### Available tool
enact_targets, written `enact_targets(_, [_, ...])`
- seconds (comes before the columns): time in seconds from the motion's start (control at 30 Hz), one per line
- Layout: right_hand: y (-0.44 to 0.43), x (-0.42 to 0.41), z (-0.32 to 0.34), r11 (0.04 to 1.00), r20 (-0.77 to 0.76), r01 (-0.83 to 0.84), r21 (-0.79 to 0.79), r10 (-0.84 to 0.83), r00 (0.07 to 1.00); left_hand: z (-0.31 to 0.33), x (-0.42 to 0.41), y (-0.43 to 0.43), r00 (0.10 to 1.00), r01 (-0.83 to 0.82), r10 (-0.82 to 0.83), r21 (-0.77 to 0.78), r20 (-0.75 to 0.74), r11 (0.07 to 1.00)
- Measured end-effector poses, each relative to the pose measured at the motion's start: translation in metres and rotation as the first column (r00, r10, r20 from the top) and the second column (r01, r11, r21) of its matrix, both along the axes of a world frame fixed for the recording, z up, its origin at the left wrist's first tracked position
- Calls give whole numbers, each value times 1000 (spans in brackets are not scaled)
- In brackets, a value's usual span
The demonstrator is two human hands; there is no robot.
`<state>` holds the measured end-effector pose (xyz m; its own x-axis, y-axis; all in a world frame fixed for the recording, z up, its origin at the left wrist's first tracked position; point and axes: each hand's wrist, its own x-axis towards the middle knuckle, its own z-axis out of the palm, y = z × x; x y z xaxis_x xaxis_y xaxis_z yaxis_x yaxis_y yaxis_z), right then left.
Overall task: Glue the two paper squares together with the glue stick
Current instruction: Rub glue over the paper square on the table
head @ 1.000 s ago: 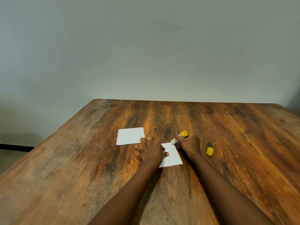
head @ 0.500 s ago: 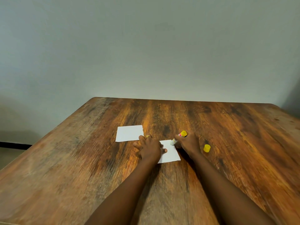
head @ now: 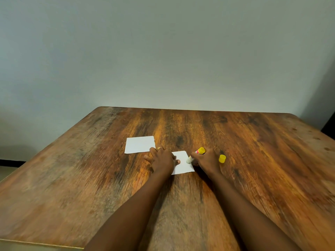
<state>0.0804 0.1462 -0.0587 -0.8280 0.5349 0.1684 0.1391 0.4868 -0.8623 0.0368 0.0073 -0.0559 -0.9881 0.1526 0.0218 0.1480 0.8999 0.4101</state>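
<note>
Two white paper squares lie on the wooden table (head: 253, 160). The far paper square (head: 139, 144) lies alone to the left. On the near paper square (head: 183, 165) my left hand (head: 162, 160) presses flat with spread fingers, covering its left part. My right hand (head: 206, 160) grips the glue stick (head: 197, 153), a yellow-ended tube tilted down to the left, its white tip touching the near square's right edge.
The yellow glue cap (head: 222, 158) lies on the table just right of my right hand. A plain wall stands behind the table's far edge. The table's left edge runs diagonally toward the near left corner.
The glue stick's tip has slid from the near square's far edge down along its right side. My left hand stays pressed on the paper. The camera has shifted slightly.
</note>
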Motion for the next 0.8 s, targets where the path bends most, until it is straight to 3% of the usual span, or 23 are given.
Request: enact_targets(0.8, [0, 25, -1, 1000, 9, 4, -18, -4, 1000, 3, 4, 1, 1000, 22, -21, 11, -17, 1000])
